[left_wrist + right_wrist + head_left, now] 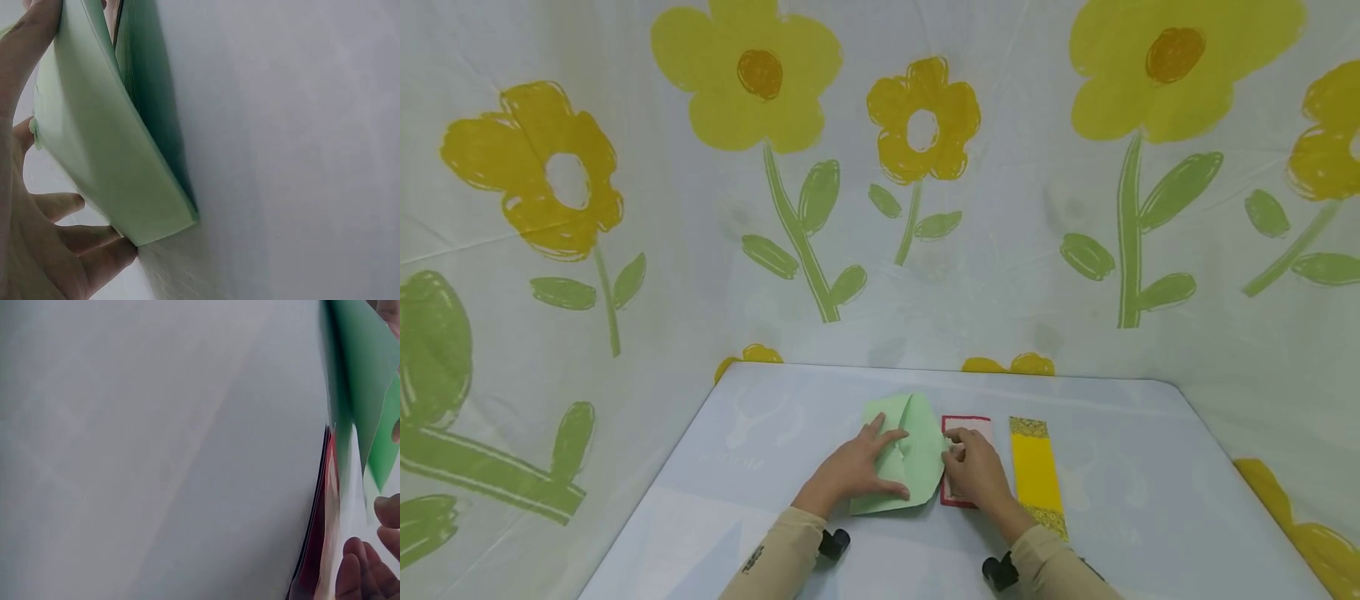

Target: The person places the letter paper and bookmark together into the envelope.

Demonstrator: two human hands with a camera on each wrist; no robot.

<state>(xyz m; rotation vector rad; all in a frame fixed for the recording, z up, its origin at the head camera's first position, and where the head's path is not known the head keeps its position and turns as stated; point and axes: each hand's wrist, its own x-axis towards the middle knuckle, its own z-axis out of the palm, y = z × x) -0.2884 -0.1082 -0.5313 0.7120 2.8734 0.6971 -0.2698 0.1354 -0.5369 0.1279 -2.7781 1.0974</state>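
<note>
A pale green paper envelope (925, 454) lies on the table with a pointed flap toward the right. Its front looks creased, and in the left wrist view the envelope (119, 156) bulges with a dark gap along its side. My left hand (857, 467) rests on it, fingers spread over the left half. My right hand (977, 475) has bent fingers right at the flap's tip; I cannot tell whether they pinch it. Under that hand lies a white card with a red border (967, 421), partly covered by the hand. In the right wrist view the red edge (332, 462) shows beside the envelope (362, 369).
A yellow strip with glittery gold ends (1036, 471) lies to the right of the right hand. The white table (1150, 467) ends at a flower-printed curtain (1000, 250) behind and at both sides. Dark devices (1000, 573) are worn at both wrists.
</note>
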